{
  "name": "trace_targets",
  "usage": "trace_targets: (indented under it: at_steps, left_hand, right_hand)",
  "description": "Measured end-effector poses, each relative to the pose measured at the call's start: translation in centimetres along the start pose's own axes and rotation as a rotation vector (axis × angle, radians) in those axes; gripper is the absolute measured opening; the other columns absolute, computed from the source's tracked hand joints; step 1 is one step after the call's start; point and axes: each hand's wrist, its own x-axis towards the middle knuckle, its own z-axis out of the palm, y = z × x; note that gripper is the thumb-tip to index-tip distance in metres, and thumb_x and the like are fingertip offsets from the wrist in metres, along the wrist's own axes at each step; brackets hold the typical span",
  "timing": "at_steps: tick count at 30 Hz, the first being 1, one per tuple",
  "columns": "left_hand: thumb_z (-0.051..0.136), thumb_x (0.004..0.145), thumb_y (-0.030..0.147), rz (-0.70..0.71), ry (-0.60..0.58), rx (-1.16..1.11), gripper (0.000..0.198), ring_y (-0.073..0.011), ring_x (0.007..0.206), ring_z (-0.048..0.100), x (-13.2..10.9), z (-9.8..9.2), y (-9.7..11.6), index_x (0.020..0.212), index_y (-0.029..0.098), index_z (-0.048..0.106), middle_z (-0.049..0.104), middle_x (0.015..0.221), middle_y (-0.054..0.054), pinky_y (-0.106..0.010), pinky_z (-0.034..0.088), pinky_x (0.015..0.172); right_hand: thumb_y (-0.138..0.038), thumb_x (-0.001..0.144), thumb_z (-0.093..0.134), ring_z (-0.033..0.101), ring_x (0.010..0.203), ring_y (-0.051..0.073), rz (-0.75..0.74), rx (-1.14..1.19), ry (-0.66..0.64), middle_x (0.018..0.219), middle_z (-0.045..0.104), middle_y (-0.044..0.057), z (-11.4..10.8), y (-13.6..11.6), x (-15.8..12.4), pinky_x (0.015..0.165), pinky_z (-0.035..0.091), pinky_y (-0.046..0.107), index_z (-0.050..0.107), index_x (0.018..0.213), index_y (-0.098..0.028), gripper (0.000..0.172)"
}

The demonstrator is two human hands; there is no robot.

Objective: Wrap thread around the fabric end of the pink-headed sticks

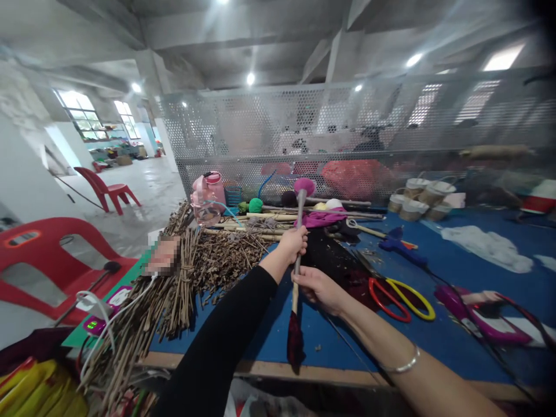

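Black-sleeved and nearest the lens, a left arm angles over the front edge of a blue-topped table, its bare right counterpart coming in opposite with a silver bangle at the wrist. Seen from the head camera, both hands are clamped on one slim stick: the left hand wrapped around its upper half, the right hand pinching just below with thumb and fingers, the two close but apart.

Held near upright above the middle of the table's front edge, the stick carries a magenta round head above the left hand and a dark red wrapping below the right. Whether that lower end touches the table cannot be told.

It looks light and stiff along the shaft, the head probably soft and easily squashed, the wrapping limp. The grey upper length may prove slick; the pale bare section by the right hand seems the surest hold. Dried stalks crowd the table's left edge.
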Motion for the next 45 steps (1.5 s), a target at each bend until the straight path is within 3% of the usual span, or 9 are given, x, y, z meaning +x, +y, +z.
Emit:
trace_targets:
  at_steps: [6, 11, 19, 24, 30, 34, 37, 40, 45]
  left_hand:
    - [0.051, 0.082, 0.036, 0.090, -0.091, -0.073, 0.026, -0.0044, 0.039, 0.042, -4.3, -2.3, -1.3, 0.096, 0.014, 0.052, 0.051, 0.056, 0.003, -0.015, 0.033, 0.040]
    - [0.062, 0.075, 0.039, 0.084, -0.386, -0.187, 0.042, -0.0120, 0.058, 0.061, -6.6, -4.4, -2.3, 0.107, 0.012, 0.056, 0.067, 0.076, -0.008, -0.020, 0.047, 0.052]
    - [0.063, 0.077, 0.035, 0.054, -0.411, -0.396, 0.039, -0.0118, 0.056, 0.063, -8.2, -5.0, -2.4, 0.110, 0.014, 0.059, 0.068, 0.073, -0.007, -0.015, 0.044, 0.044]
    - [0.068, 0.072, 0.022, 0.048, -0.536, -0.384, 0.042, -0.0148, 0.071, 0.066, -8.6, -5.9, -2.2, 0.113, 0.015, 0.057, 0.068, 0.090, -0.009, -0.017, 0.049, 0.054]
    - [0.063, 0.076, 0.020, -0.008, -0.560, -0.364, 0.037, -0.0169, 0.074, 0.067, -8.6, -6.3, -2.4, 0.112, 0.013, 0.057, 0.068, 0.094, -0.013, -0.020, 0.050, 0.057]
    - [0.058, 0.078, 0.020, 0.000, -0.490, -0.414, 0.032, -0.0160, 0.074, 0.065, -8.5, -5.0, -1.9, 0.109, 0.011, 0.056, 0.067, 0.090, -0.012, -0.024, 0.051, 0.063]
    - [0.059, 0.078, 0.024, 0.067, -0.329, -0.414, 0.022, -0.0067, 0.049, 0.054, -7.3, -3.2, -0.3, 0.097, 0.013, 0.055, 0.060, 0.069, -0.002, -0.018, 0.045, 0.046]
    - [0.062, 0.076, 0.022, 0.115, -0.117, -0.346, 0.014, -0.0003, 0.033, 0.031, -5.4, -1.8, 2.2, 0.077, 0.015, 0.050, 0.044, 0.053, 0.007, -0.012, 0.022, 0.031]
    - [0.058, 0.078, 0.024, 0.150, -0.015, -0.348, 0.026, -0.0002, 0.029, 0.024, -2.5, -2.0, 7.4, 0.064, 0.017, 0.038, 0.030, 0.045, 0.011, -0.012, 0.015, 0.029]
  right_hand:
    - [-0.041, 0.070, 0.059, 0.018, 0.035, 0.003, -0.037, -0.068, 0.037, 0.044, 0.027, -0.011, 1.0, 0.0, -0.8, 0.035, 0.010, 0.019, 0.036, 0.066, -0.019, 0.032]
    - [-0.042, 0.072, 0.060, 0.021, 0.037, 0.003, -0.111, 0.057, -0.091, 0.046, 0.030, -0.010, 1.6, 1.2, -2.6, 0.035, 0.013, 0.018, 0.044, 0.071, -0.017, 0.029]
    - [-0.039, 0.068, 0.066, 0.014, 0.036, 0.001, -0.066, 0.358, -0.238, 0.045, 0.026, -0.011, 2.8, 1.2, -4.5, 0.035, 0.008, 0.016, 0.045, 0.072, -0.017, 0.031]
    - [-0.036, 0.071, 0.064, 0.015, 0.037, 0.002, -0.106, 0.430, -0.214, 0.045, 0.026, -0.011, 3.1, 1.4, -4.7, 0.035, 0.009, 0.015, 0.045, 0.073, -0.017, 0.027]
    - [-0.036, 0.071, 0.062, 0.014, 0.037, 0.002, -0.116, 0.433, -0.179, 0.046, 0.026, -0.010, 3.4, 1.9, -4.9, 0.035, 0.010, 0.015, 0.045, 0.074, -0.017, 0.026]
    - [-0.037, 0.069, 0.060, 0.013, 0.037, 0.003, -0.066, 0.324, -0.124, 0.046, 0.025, -0.011, 3.3, 1.9, -5.0, 0.035, 0.008, 0.016, 0.042, 0.073, -0.018, 0.027]
    - [-0.035, 0.073, 0.055, 0.016, 0.037, 0.004, -0.020, 0.092, -0.049, 0.046, 0.026, -0.011, 3.5, 1.7, -5.3, 0.035, 0.010, 0.017, 0.041, 0.073, -0.019, 0.022]
    - [-0.027, 0.076, 0.050, 0.025, 0.043, 0.006, -0.069, -0.214, 0.016, 0.050, 0.031, -0.008, 3.9, 1.4, -5.9, 0.040, 0.020, 0.018, 0.042, 0.071, -0.018, 0.013]
    - [-0.021, 0.076, 0.048, 0.032, 0.054, 0.008, -0.114, -0.534, 0.061, 0.057, 0.038, -0.004, 4.4, 1.0, -7.5, 0.050, 0.025, 0.019, 0.043, 0.064, -0.017, 0.013]
